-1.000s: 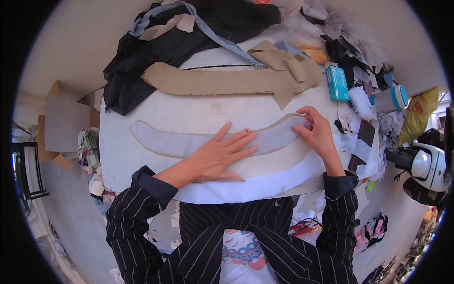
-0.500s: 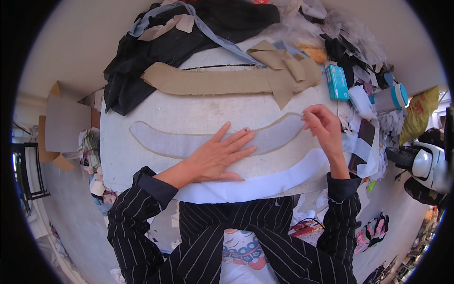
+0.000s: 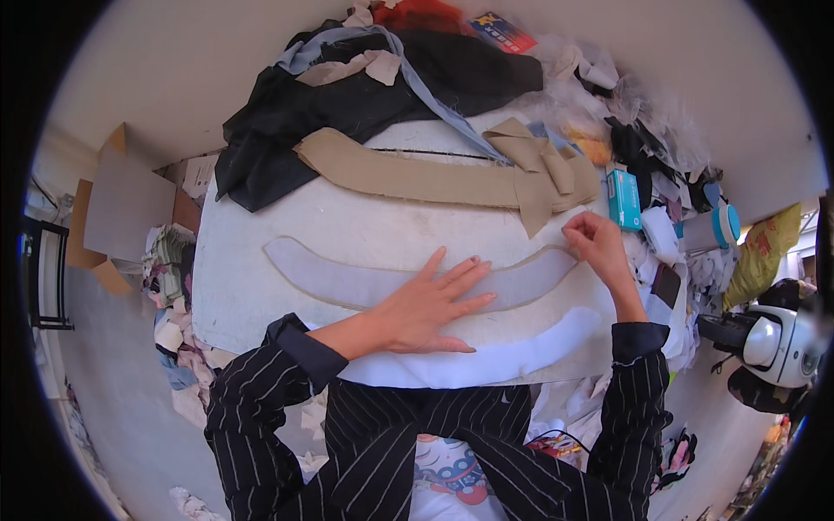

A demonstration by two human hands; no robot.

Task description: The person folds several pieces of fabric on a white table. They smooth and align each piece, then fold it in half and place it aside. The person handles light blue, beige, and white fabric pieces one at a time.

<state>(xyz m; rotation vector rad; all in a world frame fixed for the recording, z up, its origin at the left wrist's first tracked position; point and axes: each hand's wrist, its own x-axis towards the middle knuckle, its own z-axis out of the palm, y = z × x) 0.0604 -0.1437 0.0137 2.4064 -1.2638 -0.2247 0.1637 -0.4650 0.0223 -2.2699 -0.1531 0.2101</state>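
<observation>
A curved strip of pale lilac fabric with a tan border (image 3: 347, 283) lies on the white table. My left hand (image 3: 434, 302) rests flat across its middle, fingers spread and thumb out toward a white curved strip (image 3: 521, 354). That white strip lies along the near table edge, partly under my left hand and wrist. At the lilac strip's right tip, my right hand (image 3: 598, 246) is closed in a pinch just above the fabric. What sits between its fingertips, if anything, is too small to make out.
Beyond the strip lies a stack of tan curved fabric pieces (image 3: 417, 181). Dark cloth (image 3: 347, 104) is heaped at the back left. On the right stand a teal box (image 3: 624, 200), a dark phone-like object (image 3: 666, 284) and a lidded container (image 3: 708, 228). Cardboard (image 3: 130, 200) stands left.
The view has shifted, so the table's things appear lower and further right. My right fingers have curled closer together at the strip's tip. My left hand stays flat on the strip.
</observation>
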